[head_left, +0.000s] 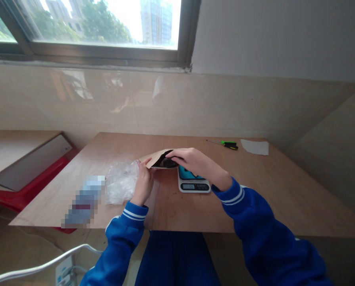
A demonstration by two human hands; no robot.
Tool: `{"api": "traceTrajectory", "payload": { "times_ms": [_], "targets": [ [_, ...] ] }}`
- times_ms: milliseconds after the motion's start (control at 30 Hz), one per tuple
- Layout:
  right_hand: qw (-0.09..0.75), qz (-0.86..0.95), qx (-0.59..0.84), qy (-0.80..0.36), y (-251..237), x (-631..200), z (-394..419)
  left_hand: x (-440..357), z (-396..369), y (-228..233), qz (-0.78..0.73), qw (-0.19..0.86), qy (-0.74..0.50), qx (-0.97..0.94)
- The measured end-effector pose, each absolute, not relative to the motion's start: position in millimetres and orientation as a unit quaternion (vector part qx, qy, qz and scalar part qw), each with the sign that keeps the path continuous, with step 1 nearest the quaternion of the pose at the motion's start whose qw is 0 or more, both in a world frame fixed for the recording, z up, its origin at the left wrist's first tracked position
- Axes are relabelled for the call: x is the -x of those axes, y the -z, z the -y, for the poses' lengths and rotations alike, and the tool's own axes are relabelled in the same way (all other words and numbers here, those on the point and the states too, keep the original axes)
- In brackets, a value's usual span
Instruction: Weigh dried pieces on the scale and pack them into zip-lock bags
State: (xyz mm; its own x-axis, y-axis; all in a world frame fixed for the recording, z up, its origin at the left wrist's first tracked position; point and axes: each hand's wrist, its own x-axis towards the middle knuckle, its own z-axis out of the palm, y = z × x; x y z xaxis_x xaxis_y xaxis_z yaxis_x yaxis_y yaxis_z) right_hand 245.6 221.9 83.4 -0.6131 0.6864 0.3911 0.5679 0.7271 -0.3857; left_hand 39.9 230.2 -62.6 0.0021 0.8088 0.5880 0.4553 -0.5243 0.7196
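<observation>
brown paper pouch (pixel 157 157) is held open above the desk (pixel 273 190), just over the small scale (pixel 193 183). left hand (pixel 143 183) pinches its near edge between thumb and fingers; right hand (pixel 195 161) curls over its open mouth, fingers gripping the rim. clear plastic bag (pixel 121 182) lies beside the left hand.

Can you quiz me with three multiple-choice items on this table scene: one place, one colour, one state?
1. Where does the small white digital scale sit?
A under the right hand
B on the windowsill
C on the floor

2. What colour is the screwdriver handle?
A red
B green and black
C white

3. How is the brown paper pouch?
A lying sealed flat
B held open by both hands
C torn in half

Answers: 1 A, the scale shows below that wrist; 2 B, handle by the far edge; 3 B, left hand grips its edge, mouth gaping dark.
</observation>
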Motion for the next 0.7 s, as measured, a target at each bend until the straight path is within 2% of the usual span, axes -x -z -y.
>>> {"api": "traceTrajectory", "payload": {
  "times_ms": [100,200,333,467,700],
  "targets": [
    [0.367,0.813,0.415,-0.179,-83,-285,-222,-41,-234,57,-0.485,0.184,-0.534,-0.668],
    [0.443,0.729,0.488,-0.185,-55,-327,-240,-43,-241,52,-0.504,0.178,-0.542,-0.648],
    [0.448,0.641,0.586,-0.21,2,-363,-279,-46,-253,49,-0.517,0.123,-0.56,-0.635],
    [0.439,0.624,0.601,-0.239,45,-368,-308,-45,-258,49,-0.515,0.122,-0.558,-0.639],
    [0.402,0.653,0.588,-0.257,75,-363,-321,-43,-250,50,-0.522,0.15,-0.545,-0.639]
  ]
}}
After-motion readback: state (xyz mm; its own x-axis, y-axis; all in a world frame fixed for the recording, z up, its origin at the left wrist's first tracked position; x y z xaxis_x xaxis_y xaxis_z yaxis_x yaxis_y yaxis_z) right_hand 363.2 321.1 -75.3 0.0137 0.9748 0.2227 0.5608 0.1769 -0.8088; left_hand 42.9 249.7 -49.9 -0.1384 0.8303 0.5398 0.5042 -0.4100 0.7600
